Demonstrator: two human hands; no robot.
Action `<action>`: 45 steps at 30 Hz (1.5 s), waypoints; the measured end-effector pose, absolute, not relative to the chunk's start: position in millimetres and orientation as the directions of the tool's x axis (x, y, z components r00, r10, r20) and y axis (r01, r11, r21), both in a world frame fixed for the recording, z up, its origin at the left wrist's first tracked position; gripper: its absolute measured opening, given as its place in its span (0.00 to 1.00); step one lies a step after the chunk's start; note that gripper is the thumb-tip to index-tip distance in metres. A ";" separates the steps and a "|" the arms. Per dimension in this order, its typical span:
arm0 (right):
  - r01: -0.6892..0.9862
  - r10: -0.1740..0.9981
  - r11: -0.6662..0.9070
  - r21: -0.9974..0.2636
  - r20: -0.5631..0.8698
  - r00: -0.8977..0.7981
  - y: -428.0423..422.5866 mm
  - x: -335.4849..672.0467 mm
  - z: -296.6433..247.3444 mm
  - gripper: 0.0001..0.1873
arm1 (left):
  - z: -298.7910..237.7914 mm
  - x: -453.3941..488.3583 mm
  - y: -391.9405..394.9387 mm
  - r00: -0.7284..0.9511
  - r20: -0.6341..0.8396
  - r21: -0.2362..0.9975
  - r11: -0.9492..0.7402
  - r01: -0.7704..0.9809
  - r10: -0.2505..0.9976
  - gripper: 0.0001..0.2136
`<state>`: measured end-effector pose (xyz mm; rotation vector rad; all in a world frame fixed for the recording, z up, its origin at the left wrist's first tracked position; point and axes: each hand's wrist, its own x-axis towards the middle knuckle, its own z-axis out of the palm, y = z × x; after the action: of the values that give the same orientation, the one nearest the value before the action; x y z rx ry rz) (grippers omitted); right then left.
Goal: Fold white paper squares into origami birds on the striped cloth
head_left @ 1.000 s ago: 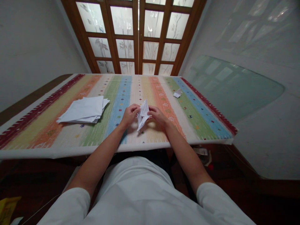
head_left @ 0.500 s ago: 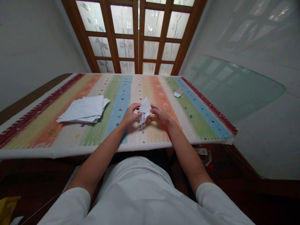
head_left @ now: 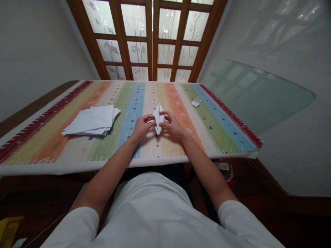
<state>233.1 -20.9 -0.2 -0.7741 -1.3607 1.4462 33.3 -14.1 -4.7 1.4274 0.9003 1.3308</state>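
Observation:
Between my hands is a piece of folded white paper (head_left: 159,119), a narrow pointed diamond with a crease down its middle. One point faces away from me and the other toward me. My left hand (head_left: 143,126) pinches its left edge between thumb and fingers. On the opposite edge, my right hand (head_left: 173,124) grips it the same way, its thumb and a fingertip lying on the paper. Both hands are just above the striped tablecloth, near the table's front edge.
A stack of white paper sheets (head_left: 91,120) lies to the left on the striped tablecloth (head_left: 124,144). A small folded paper piece (head_left: 196,102) sits at the back right. A glass-paned wooden door (head_left: 152,41) stands behind the table, with walls on both sides.
The folded paper has gone from a wide upper flap with loose lower points to a slim closed diamond. Both hands have shifted slightly, the right fingers moving further onto the paper.

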 end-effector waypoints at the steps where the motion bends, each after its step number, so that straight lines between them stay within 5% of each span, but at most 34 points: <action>1: -0.223 0.933 0.095 -0.970 0.164 -0.319 -19.9 233.3 -1.8 0.33 | -5.5 33.8 -14.3 0.152 0.267 0.962 -0.252 -0.109 0.952 0.15; 5: -0.171 0.937 0.135 -0.976 0.182 -0.299 -16.8 233.8 -3.9 0.26 | -9.2 33.6 -12.8 0.186 0.257 0.964 -0.240 -0.112 0.948 0.17; 8: -0.094 0.938 0.167 -0.981 0.188 -0.293 -15.5 232.4 -2.4 0.20 | -9.3 32.1 -13.2 0.192 0.345 0.932 -0.360 0.048 0.919 0.13; 14: -0.108 0.956 0.122 -0.987 0.146 -0.254 -16.1 229.9 -2.2 0.28 | -5.2 31.6 -21.5 0.254 0.533 0.742 -0.590 0.319 0.807 0.12; 22: -0.042 0.966 0.178 -0.983 0.182 -0.182 -9.7 231.1 -10.1 0.22 | 0.2 33.1 -25.5 0.274 0.573 0.722 -0.634 0.277 0.773 0.23; 31: -0.046 0.957 0.257 -0.965 0.261 -0.127 -7.3 235.5 -7.4 0.23 | -3.2 32.2 -14.6 0.093 0.456 0.859 -0.465 0.215 0.885 0.10; 36: -0.012 0.938 0.291 -0.957 0.287 -0.192 -6.2 236.8 -6.7 0.19 | -5.1 33.0 -14.3 0.070 0.404 0.892 -0.410 0.192 0.912 0.15; 41: -0.025 0.934 0.308 -0.951 0.308 -0.183 -6.3 238.1 -4.7 0.22 | -1.1 33.3 -18.5 0.115 0.438 0.880 -0.451 0.150 0.892 0.21; 45: -0.091 0.950 0.228 -0.970 0.241 -0.197 -11.9 236.2 0.4 0.26 | -0.2 32.8 -18.5 0.166 0.505 0.832 -0.529 0.168 0.847 0.09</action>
<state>236.2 -11.9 0.4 -0.8771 -1.4108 1.2062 32.8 -18.5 -0.2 1.8234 0.9620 1.3997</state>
